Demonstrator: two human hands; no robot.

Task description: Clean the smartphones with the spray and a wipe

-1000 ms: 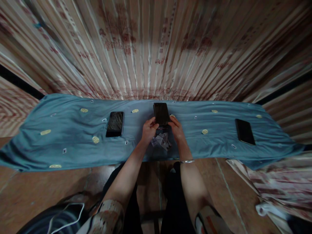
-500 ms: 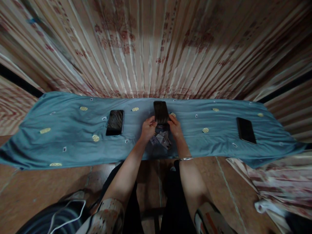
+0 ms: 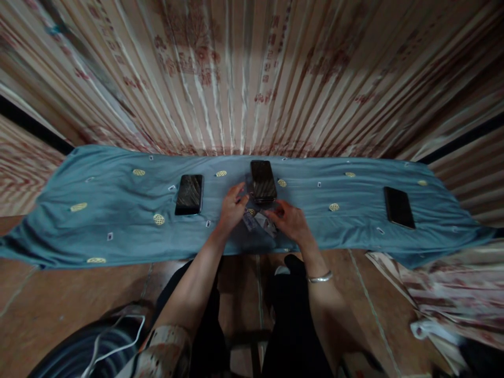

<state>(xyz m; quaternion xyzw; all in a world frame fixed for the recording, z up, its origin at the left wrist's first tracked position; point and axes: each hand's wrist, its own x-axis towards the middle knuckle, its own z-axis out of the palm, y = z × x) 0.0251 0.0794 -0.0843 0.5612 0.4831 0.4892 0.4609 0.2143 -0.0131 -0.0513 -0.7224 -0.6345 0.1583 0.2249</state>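
Observation:
A dark phone point(image 3: 263, 181) lies face up on the blue cloth point(image 3: 118, 220), in the middle near its far edge. My left hand point(image 3: 231, 209) pinches the phone's near left corner between thumb and fingers. My right hand point(image 3: 290, 221), with a silver bracelet point(image 3: 319, 277) on the wrist, is off the phone. Its curled fingertips rest on a crumpled clear wrapper point(image 3: 258, 221) that lies just in front of the phone.
Two more dark phones lie on the cloth, the left phone point(image 3: 189, 193) and the right phone point(image 3: 399, 206). A pleated patterned curtain point(image 3: 244, 79) hangs behind. Below are brown floor tiles, my dark trousers, a dark bag with a white cable point(image 3: 98, 349) and folded patterned fabric point(image 3: 433, 294).
My right hand let go of the middle phone and drew back toward me onto the wrapper. The left hand stayed at the phone's corner. The view shifted slightly.

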